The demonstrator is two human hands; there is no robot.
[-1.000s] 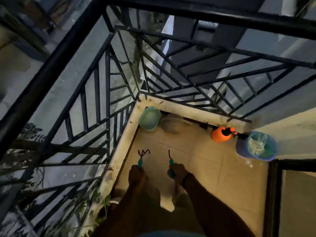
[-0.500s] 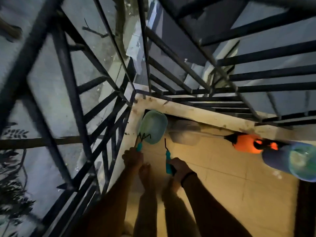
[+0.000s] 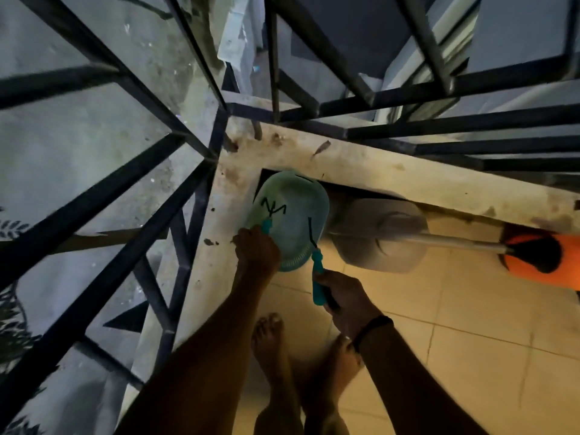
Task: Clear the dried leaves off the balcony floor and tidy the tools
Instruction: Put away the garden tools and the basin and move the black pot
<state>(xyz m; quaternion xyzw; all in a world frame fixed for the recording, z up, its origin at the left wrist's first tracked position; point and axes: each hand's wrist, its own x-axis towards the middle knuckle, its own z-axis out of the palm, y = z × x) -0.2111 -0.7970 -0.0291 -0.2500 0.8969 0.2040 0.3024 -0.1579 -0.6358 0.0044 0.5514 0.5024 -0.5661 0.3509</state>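
Observation:
My left hand [image 3: 255, 251] grips the teal handle of a small hand rake [image 3: 272, 211], whose black prongs hang over a pale green basket [image 3: 298, 215] in the balcony corner. In my right hand [image 3: 346, 296] I hold a second teal-handled tool [image 3: 317, 274]; its thin black tip points into the same basket. Both hands sit just at the basket's near rim. No dried leaves show on the tiled floor [image 3: 455, 324].
A grey dustpan [image 3: 370, 237] with a long metal handle lies right of the basket, against the concrete kerb [image 3: 408, 180]. An orange sprayer [image 3: 549, 255] stands at the right edge. Black railing bars [image 3: 175, 196] close off the left and far sides. My bare feet [image 3: 273, 346] stand below the hands.
I have bent down and moved closer to the corner. Both hands carried the tools forward until their tips came over the green basket. The blue bucket has left the view.

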